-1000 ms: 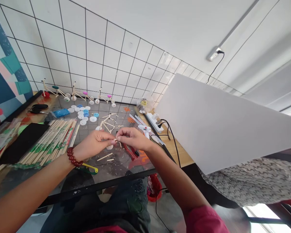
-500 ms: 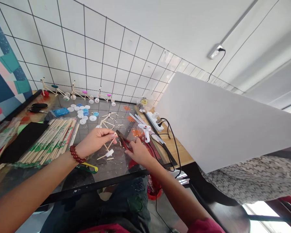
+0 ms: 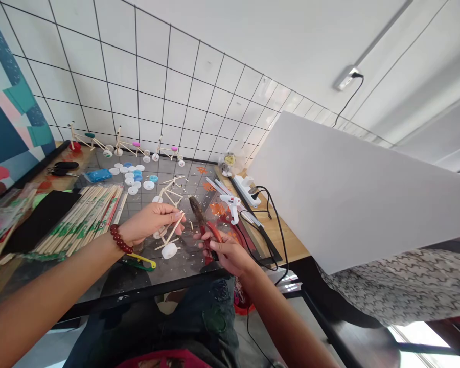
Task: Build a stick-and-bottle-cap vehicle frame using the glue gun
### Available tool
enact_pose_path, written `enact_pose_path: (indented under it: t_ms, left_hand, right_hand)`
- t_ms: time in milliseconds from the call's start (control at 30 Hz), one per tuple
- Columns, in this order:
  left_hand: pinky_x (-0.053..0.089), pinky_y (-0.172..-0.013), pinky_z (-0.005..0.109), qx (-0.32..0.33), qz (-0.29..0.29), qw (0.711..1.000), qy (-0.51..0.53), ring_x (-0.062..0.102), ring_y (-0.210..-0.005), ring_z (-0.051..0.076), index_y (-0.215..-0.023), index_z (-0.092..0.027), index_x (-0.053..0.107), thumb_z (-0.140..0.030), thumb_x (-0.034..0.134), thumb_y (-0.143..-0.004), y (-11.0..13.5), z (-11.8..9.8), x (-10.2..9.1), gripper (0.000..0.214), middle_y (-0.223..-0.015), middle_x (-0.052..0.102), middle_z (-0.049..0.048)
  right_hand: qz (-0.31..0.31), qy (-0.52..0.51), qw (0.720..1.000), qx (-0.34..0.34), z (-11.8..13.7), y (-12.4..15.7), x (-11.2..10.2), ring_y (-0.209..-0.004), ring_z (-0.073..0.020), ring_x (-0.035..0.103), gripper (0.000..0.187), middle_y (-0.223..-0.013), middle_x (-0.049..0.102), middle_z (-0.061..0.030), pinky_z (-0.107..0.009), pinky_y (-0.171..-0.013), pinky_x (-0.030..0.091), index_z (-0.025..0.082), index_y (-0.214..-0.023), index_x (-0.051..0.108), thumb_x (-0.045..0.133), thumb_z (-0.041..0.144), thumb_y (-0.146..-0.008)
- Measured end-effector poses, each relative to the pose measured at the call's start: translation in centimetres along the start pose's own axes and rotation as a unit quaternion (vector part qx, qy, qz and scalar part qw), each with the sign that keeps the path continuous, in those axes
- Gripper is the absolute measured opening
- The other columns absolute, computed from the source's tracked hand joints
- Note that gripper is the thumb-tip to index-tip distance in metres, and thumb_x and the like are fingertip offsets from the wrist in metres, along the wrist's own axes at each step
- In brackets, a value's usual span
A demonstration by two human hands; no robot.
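Observation:
My left hand (image 3: pixel 153 223) is closed, thumb and fingers pinching a thin wooden stick (image 3: pixel 173 229). Below that stick, a white bottle cap (image 3: pixel 169 250) is joined to a small stick frame. In my right hand (image 3: pixel 225 249) are red-handled pliers (image 3: pixel 200 214), their dark jaws pointing up and away, apart from the stick. A stick model (image 3: pixel 171 191) with caps for wheels lies just beyond my left hand. Part of the held piece is hidden behind my left fingers.
A white glue gun (image 3: pixel 230 205) lies right of the pliers, near a power strip (image 3: pixel 247 191) with black cables. Loose bottle caps (image 3: pixel 134 176), packed chopsticks (image 3: pixel 85 220) and a yellow-handled cutter (image 3: pixel 143 261) lie to the left. Several finished stick models (image 3: pixel 126 145) stand along the back edge.
My right hand has drawn the pliers away from the stick, turning palm up with the jaws swung upward. My left hand keeps its pinch; the frame has tilted, showing the cap's face more.

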State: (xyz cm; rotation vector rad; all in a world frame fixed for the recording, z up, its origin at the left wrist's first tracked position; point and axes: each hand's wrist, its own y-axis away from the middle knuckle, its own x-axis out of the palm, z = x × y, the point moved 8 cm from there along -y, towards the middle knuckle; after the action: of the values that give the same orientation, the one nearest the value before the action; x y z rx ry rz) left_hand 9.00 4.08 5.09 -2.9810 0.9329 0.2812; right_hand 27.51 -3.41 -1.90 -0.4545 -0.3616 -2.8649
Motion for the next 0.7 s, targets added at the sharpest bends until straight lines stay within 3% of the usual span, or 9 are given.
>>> enact_pose_path:
  t_ms: [200,400,600,700]
  left_hand:
    - [0.038,-0.047,0.022,-0.042,0.049,0.998,-0.007,0.058,-0.056,0.013,-0.073,-0.017,0.072,-0.059,0.066,-0.080,0.1,0.2,1.3,0.043,-0.073,0.077,0.0088]
    - [0.037,-0.048,0.022,-0.054,0.055,0.997,0.004,0.055,-0.055,0.013,-0.071,-0.018,0.071,-0.057,0.068,-0.079,0.3,0.9,1.7,0.040,-0.069,0.076,0.0071]
    - [0.035,-0.045,0.021,-0.108,0.076,0.983,0.124,0.055,-0.050,0.011,-0.077,-0.017,0.073,-0.054,0.079,-0.070,0.2,2.3,2.5,0.039,-0.064,0.073,0.0055]
    - [0.038,-0.047,0.021,-0.136,0.092,0.967,0.192,0.066,-0.062,0.017,-0.078,-0.016,0.073,-0.051,0.085,-0.065,0.3,2.6,3.1,0.040,-0.061,0.071,0.0066]
  right_hand:
    - [-0.007,0.054,0.998,-0.017,0.4,0.5,0.1,-0.096,-0.0203,0.065,0.038,-0.104,0.075,-0.0037,-0.034,-0.091,0.048,0.024,-0.091,0.081,0.090,0.030,-0.055]
    - [0.017,0.077,0.997,-0.027,0.2,0.9,-0.2,-0.109,-0.0245,0.064,0.039,-0.115,0.074,-0.0045,-0.039,-0.103,0.042,0.026,-0.096,0.081,0.088,0.034,-0.059]
    - [0.060,0.105,0.992,-0.042,0.7,1.0,0.0,-0.125,-0.0283,0.058,0.042,-0.129,0.067,-0.0034,-0.041,-0.113,0.036,0.028,-0.100,0.082,0.089,0.038,-0.059]
    - [0.074,0.134,0.987,-0.052,1.0,1.1,-0.1,-0.128,-0.0296,0.056,0.044,-0.129,0.066,-0.0045,-0.044,-0.114,0.035,0.028,-0.102,0.082,0.089,0.040,-0.061]
